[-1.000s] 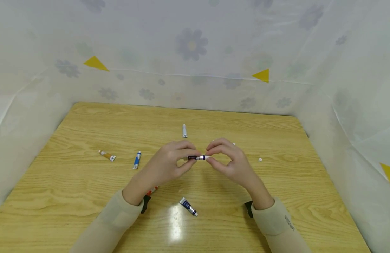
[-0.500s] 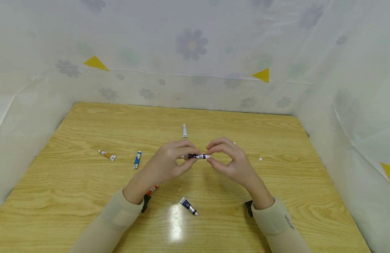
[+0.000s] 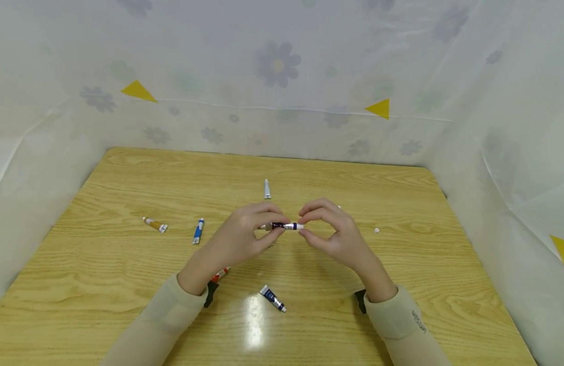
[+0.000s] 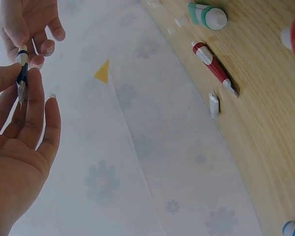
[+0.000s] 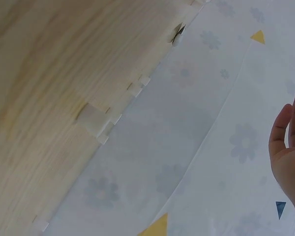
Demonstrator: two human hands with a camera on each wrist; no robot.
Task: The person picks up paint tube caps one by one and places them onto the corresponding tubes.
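Observation:
Above the middle of the wooden table, both hands hold one small dark-blue and white tube level between them. My left hand pinches its dark end between thumb and fingers. My right hand pinches its white tip with curled fingertips. The left wrist view shows the same tube upright in the left hand, with the right hand's fingers above it. Only the edge of the right hand shows in the right wrist view.
Several small tubes lie on the table: an orange one, a blue one, a white one, a red one under the left wrist, a dark-blue one. Two white caps lie right. Flowered sheeting walls three sides.
The hands and the tube have risen very slightly; nothing on the table has moved.

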